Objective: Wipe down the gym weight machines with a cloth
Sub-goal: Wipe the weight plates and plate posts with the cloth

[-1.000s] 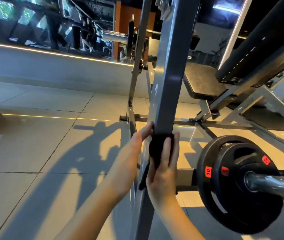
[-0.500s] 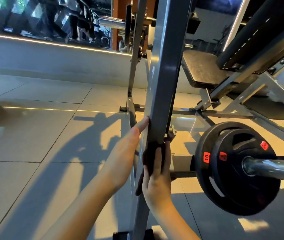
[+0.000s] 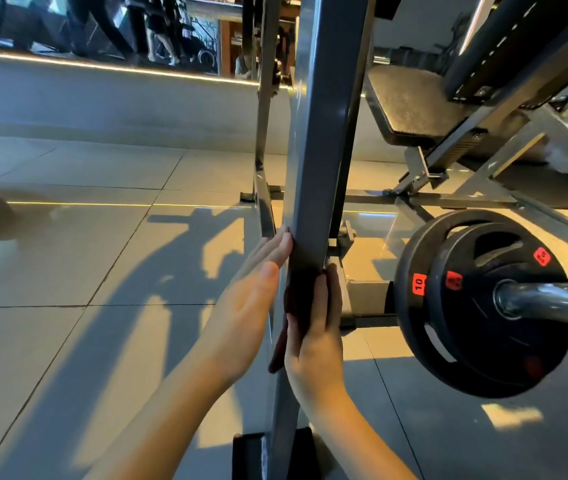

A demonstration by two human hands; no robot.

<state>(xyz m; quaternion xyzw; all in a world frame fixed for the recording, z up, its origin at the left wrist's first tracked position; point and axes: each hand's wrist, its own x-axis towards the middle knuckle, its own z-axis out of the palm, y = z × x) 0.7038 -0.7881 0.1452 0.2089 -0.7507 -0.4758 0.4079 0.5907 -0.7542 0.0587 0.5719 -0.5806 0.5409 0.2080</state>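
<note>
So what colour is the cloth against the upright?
Black; the cloth shows best in the head view, under the right hand.

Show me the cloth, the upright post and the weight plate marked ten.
cloth (image 3: 301,296), head view, its dark middle.
upright post (image 3: 324,133), head view, grey front face.
weight plate (image 3: 414,320), head view, left rim below the red label.

Two hands, a left hand (image 3: 251,306) and a right hand (image 3: 313,341); one dark cloth (image 3: 301,296); two grey posts, a near post (image 3: 324,133) and a far post (image 3: 265,98); one bar (image 3: 552,303) carrying two black plates, a big plate (image 3: 410,306) and a small plate (image 3: 483,341); three red labels, (image 3: 418,284), (image 3: 454,280) and (image 3: 541,256); one seat pad (image 3: 410,102)
</note>
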